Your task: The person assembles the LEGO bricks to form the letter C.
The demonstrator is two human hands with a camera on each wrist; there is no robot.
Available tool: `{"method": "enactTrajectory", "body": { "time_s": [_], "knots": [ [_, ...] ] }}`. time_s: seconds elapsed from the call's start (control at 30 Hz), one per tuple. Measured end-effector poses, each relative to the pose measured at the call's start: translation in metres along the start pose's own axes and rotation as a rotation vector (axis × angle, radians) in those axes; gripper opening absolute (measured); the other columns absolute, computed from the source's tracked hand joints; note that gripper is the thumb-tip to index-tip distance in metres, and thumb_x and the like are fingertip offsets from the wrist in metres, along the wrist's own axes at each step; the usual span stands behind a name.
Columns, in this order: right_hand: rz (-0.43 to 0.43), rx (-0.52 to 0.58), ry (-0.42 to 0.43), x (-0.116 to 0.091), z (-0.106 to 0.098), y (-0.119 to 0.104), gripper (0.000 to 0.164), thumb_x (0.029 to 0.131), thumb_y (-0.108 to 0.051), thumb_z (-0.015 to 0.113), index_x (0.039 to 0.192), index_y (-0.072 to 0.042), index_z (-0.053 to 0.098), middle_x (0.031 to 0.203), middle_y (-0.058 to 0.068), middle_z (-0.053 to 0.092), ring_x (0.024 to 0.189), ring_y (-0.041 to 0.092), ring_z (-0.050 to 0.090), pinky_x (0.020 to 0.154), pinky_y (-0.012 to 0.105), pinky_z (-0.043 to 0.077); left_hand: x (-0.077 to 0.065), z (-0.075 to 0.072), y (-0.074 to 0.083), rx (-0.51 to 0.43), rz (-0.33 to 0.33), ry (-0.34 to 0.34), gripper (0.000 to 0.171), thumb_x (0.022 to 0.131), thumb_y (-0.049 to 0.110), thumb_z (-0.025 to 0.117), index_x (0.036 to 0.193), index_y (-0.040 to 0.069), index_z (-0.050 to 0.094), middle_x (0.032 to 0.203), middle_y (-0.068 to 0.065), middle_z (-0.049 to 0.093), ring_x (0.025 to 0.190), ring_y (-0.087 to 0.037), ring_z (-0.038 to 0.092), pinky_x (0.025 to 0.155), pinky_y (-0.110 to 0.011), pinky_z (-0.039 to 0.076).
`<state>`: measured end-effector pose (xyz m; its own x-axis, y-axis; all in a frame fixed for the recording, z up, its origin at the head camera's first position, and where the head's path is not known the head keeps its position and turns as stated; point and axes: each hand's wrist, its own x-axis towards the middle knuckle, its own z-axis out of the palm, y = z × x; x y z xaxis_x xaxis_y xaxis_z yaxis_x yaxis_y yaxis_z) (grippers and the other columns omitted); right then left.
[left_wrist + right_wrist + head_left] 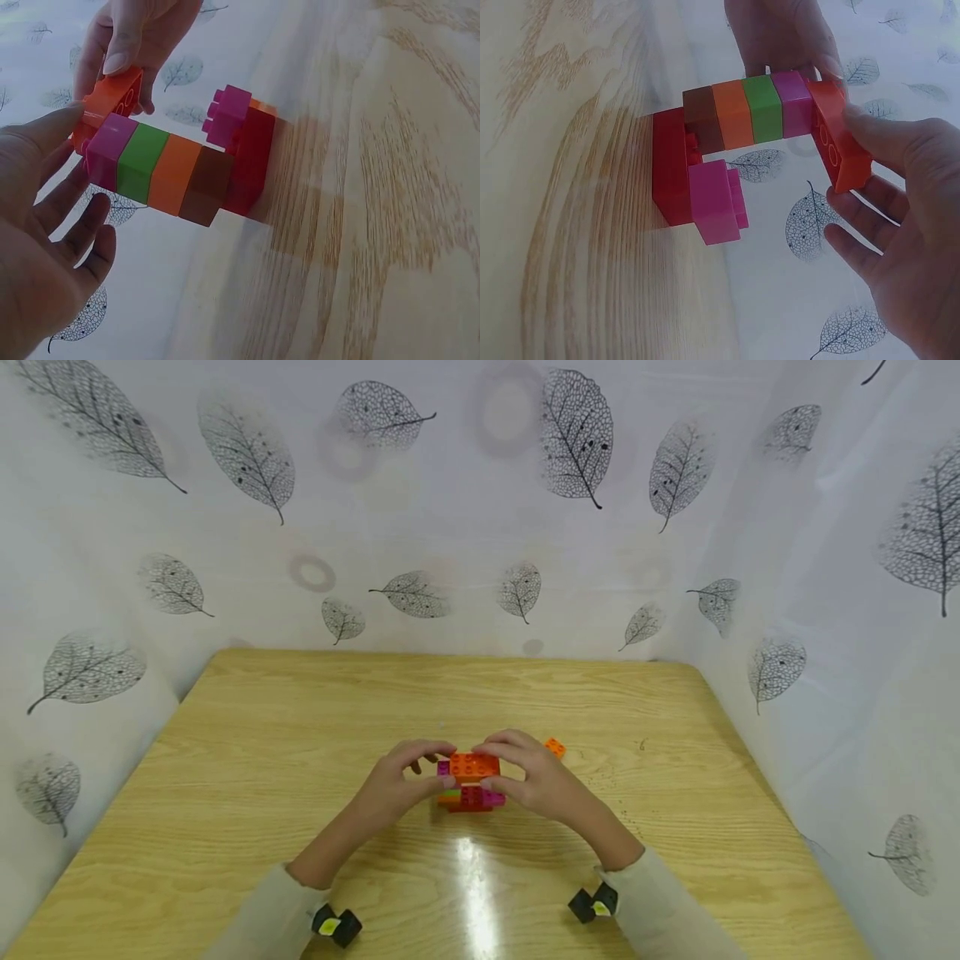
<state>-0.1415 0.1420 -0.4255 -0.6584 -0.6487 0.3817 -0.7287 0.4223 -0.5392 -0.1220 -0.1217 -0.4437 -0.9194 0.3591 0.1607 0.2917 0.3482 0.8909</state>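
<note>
A column of brown (206, 186), orange (174, 171), green (142, 161) and magenta (112, 150) bricks rises from one end of a red base brick (670, 169). On the base's other end sits a pink brick (714, 202). A long orange brick (474, 767) lies across the column's top and overhangs to the right. My left hand (397, 781) pinches it between thumb and forefinger at the column end, the other fingers loosely bent. At the overhanging end my right hand (540, 777) grips it, thumb in front and fingers behind.
A small orange brick (555, 747) lies on the wooden table (337, 710) just behind my right hand. Leaf-printed white cloth (465, 527) hangs along the table's back and sides. A black wrist device (336, 925) sits at each sleeve.
</note>
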Motion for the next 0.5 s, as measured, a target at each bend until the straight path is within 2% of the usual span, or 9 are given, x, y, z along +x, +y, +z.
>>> {"method": "enactTrajectory", "body": {
  "time_s": [0.2,0.37,0.5],
  "knots": [
    [0.169,0.109,-0.006,-0.010,-0.008,0.004,0.046,0.094,-0.032,0.072,0.138,-0.023,0.061,0.138,-0.002,0.055,0.127,0.022,0.053,0.100,0.051,0.049,0.001,0.000,-0.001,0.012,0.025,-0.006,0.038,0.091,0.036,0.075,0.127,0.026,0.067,0.126,0.010,0.065,0.112,-0.016,0.054,0.088,-0.040,0.046],
    [0.233,0.153,0.023,-0.022,-0.017,0.019,0.045,0.095,-0.027,0.071,0.139,-0.021,0.060,0.136,-0.002,0.056,0.119,0.025,0.057,0.097,0.054,0.049,0.002,0.000,-0.002,0.015,0.063,-0.016,0.032,0.093,0.033,0.073,0.124,0.031,0.069,0.129,0.011,0.065,0.113,-0.016,0.053,0.086,-0.037,0.046],
    [0.318,0.157,0.043,-0.031,-0.027,0.034,0.044,0.096,-0.030,0.070,0.138,-0.022,0.060,0.136,-0.002,0.056,0.118,0.031,0.058,0.097,0.055,0.049,0.004,0.002,-0.002,0.019,0.084,-0.027,0.029,0.093,0.032,0.073,0.122,0.034,0.071,0.132,0.008,0.064,0.117,-0.016,0.052,0.086,-0.034,0.045]
  ]
}}
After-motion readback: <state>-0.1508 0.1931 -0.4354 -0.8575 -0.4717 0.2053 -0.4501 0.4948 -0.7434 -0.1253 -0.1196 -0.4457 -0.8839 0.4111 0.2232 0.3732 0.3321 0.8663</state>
